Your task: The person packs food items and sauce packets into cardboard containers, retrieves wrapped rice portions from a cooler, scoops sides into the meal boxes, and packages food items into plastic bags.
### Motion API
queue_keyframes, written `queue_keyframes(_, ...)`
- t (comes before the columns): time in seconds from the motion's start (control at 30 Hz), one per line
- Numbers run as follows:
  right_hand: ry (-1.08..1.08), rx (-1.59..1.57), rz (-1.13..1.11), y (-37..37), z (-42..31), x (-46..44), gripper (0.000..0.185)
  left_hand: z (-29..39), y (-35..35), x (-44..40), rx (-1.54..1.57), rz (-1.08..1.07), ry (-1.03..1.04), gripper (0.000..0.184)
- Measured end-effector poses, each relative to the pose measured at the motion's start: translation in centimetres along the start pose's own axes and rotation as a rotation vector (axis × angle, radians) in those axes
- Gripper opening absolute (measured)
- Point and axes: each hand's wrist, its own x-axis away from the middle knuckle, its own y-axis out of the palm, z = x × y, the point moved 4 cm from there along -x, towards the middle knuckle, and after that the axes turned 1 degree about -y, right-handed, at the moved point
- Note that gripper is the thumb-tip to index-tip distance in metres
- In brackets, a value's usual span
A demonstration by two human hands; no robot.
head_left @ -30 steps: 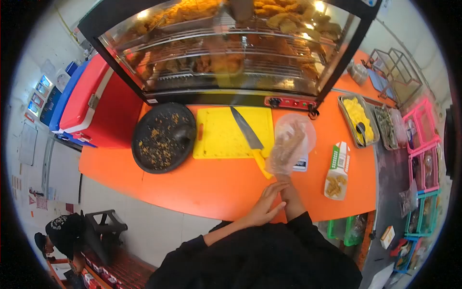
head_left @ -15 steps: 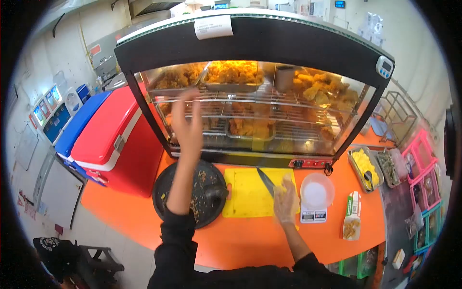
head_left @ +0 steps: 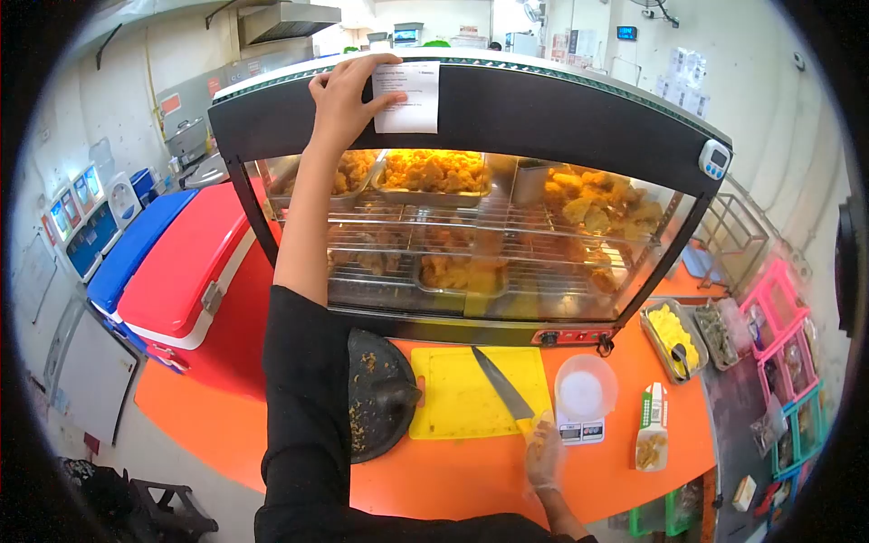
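My left hand [head_left: 348, 98] is raised to the top frame of the glass food warmer [head_left: 543, 118], its thumb and fingers on a white printed paper slip [head_left: 415, 98]. My right hand [head_left: 545, 457], in a clear plastic glove, is at the handle of a knife [head_left: 501, 383]; its fingers look closed round the yellow handle. The blade lies across the yellow cutting board [head_left: 453, 398]. Just right of the board, a round clear tub [head_left: 586, 387] sits on a small white scale [head_left: 581, 432]. A carton [head_left: 651, 434] with fried pieces lies further right.
A dark round pan [head_left: 376, 398] with crumbs is partly behind my left sleeve. Red and blue coolers [head_left: 190, 271] stand at left. A tray of yellow food [head_left: 672, 335] with a black spoon is at right, beside pink and teal baskets [head_left: 780, 308].
My left hand has risen from in front of the glass to the paper slip. My right hand has moved from above the board down to the knife handle. The view has tilted up.
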Motion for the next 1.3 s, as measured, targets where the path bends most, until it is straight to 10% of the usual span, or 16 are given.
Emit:
queue_keyframes(0.87,0.210,-0.303,-0.299,3.2,-2.0,2.5,0.026,2.0,1.6,0.5,-0.187,0.013,0.074,0.076)
queue_keyframes(1.13,-0.020,-0.220,-0.418,0.5,-4.9,4.4,0.025,8.4,-4.3,6.8,-0.114,0.008,-0.188,0.151)
queue_keyframes(1.3,0.188,-0.702,-0.604,-2.4,-5.1,9.9,0.023,26.1,-16.5,30.4,-0.013,0.135,-0.283,0.109)
